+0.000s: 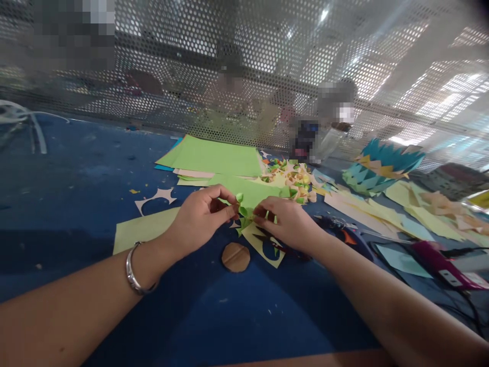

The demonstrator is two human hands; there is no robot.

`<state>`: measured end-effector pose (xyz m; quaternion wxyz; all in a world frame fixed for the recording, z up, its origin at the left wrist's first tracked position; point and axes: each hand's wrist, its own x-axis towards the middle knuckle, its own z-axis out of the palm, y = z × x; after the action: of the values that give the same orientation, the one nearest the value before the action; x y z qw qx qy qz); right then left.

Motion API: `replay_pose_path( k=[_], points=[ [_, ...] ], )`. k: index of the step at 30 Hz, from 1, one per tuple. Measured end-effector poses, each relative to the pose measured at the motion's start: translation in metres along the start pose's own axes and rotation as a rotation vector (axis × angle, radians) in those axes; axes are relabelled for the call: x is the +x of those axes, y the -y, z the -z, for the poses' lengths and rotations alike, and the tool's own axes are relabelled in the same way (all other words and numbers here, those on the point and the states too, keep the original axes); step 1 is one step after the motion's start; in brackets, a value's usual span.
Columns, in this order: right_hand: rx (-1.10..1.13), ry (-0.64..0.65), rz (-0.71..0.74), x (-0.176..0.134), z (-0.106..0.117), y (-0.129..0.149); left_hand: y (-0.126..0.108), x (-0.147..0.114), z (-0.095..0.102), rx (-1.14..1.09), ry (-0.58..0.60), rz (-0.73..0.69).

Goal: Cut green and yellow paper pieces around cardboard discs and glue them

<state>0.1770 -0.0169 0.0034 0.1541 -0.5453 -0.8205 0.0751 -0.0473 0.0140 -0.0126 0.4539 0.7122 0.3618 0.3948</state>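
Note:
My left hand [208, 211], with a metal bangle on its wrist, pinches a small curled green paper piece [239, 198] between thumb and forefinger. Just to the right, my right hand [280, 219] has its fingers bent together by some green paper bits [246, 221]; what its fingertips hold is hidden. Below the hands lies a round brown cardboard disc [236, 257] on the blue table [214, 316]. A yellow-green paper scrap with a cut-out hole [263, 247] and dark scissors [273, 242] lie partly under my right hand.
Green paper sheets [217, 155] are stacked behind the hands, beside a pile of curled paper pieces [292, 176]. At right stand a spiky teal paper form [382, 165], more paper strips [367, 211] and a magenta power strip [446, 265] with cables. A perforated metal screen [183, 71] borders the back.

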Motion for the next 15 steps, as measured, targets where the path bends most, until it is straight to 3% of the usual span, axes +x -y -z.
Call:
replay_pose_path(
  k=[15],
  points=[
    [0.074, -0.079, -0.023, 0.001, -0.010, -0.003, -0.001, 0.001, -0.002, 0.025, 0.048, 0.015]
  ],
)
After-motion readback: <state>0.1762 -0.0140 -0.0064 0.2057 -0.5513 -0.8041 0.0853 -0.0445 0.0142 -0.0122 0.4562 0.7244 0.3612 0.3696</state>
